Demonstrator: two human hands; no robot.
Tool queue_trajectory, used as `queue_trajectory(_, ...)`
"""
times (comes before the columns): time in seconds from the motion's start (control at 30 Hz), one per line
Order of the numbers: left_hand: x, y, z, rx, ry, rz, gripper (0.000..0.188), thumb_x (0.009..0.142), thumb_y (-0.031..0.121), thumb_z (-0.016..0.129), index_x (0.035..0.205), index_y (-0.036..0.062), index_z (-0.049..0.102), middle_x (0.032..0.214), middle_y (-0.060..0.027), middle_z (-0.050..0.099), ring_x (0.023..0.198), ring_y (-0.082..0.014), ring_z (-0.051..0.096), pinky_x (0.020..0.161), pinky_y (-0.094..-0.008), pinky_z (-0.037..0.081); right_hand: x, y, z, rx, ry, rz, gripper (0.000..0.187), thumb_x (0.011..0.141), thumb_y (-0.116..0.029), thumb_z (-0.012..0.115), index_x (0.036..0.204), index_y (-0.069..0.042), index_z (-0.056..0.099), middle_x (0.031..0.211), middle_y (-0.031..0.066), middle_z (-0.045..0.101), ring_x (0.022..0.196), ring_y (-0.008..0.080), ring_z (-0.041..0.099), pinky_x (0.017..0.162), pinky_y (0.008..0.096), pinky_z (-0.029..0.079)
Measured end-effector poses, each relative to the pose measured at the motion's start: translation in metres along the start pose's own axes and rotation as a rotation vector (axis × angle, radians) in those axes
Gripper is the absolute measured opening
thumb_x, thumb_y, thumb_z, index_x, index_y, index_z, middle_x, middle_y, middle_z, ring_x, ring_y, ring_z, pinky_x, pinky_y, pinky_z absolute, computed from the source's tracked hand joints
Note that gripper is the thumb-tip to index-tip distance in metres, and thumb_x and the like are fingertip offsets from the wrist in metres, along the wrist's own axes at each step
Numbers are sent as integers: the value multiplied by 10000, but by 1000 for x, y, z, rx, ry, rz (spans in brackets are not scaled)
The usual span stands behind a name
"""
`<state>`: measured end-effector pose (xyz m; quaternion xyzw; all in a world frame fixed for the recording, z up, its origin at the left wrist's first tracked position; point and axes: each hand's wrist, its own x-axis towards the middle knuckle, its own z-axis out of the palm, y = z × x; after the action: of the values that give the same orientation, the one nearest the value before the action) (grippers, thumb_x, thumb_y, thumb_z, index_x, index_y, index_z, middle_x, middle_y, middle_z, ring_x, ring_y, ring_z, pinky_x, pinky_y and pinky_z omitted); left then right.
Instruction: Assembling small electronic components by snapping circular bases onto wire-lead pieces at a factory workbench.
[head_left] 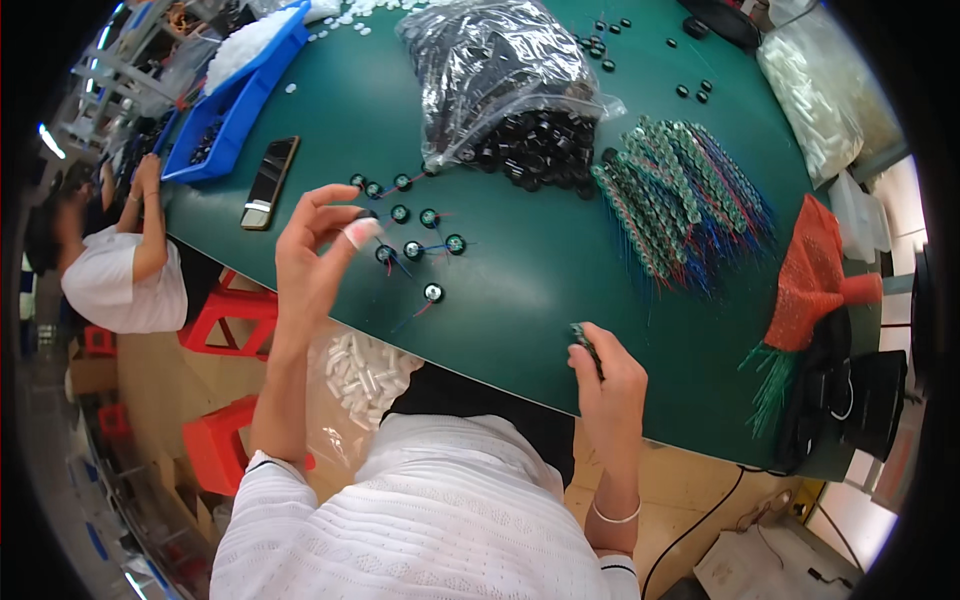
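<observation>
My left hand is raised over the left part of the green table, thumb and index finger pinched on a small round black part. A whitish covering with a pink patch wraps its thumb tip. Under and beside that hand lie several round black caps with wired discs inside, their thin red and blue wires loose on the table. Near the front edge, my right hand is closed round a small stack of green circuit boards, mostly hidden by the fingers.
A clear bag of black caps stands at the far middle, beside rows of wired green boards. A phone and a blue bin lie left. A red mesh bag hangs right. Another person sits left near red stools.
</observation>
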<state>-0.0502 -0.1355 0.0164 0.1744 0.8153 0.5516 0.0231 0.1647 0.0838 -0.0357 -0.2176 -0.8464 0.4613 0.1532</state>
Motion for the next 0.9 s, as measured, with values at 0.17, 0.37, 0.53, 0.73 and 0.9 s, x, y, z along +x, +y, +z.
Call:
queue_trajectory(0.17,0,-73,-19,384,-62,90,209,827,149,729,1027,88,723,927,-47,651,846,-139,562,723,-273,451,3,1,0,-21,3,-46,184,856,-18,641,1032,29,617,898,161,659,723,306,627,650,348,501)
queue_trajectory(0.37,29,-8,3,417,69,408,187,859,89,681,1041,67,716,952,-75,660,873,-175,592,699,-273,453,3,2,1,-67,12,-119,173,852,-19,646,1019,21,623,836,149,639,688,304,608,616,349,485)
queue_trajectory(0.53,84,-31,49,613,-8,602,457,837,249,724,1208,32,569,1155,-160,611,1082,-348,571,909,-405,465,7,1,5,-90,-21,-119,171,850,-21,649,1016,12,626,801,135,622,665,294,594,595,347,472)
queue_trajectory(0.73,80,-58,46,649,-122,455,542,805,339,738,1196,14,549,1181,-160,586,1134,-336,532,956,-429,412,5,4,2,-64,-20,-109,168,867,-1,628,1031,37,628,814,117,641,616,173,587,564,273,455)
queue_trajectory(0.9,96,-74,45,598,-162,407,387,792,330,736,1024,34,645,1102,-105,602,1071,-293,541,964,-409,375,9,7,4,-46,-32,-113,156,871,3,621,1022,42,627,808,107,638,611,152,575,551,263,448)
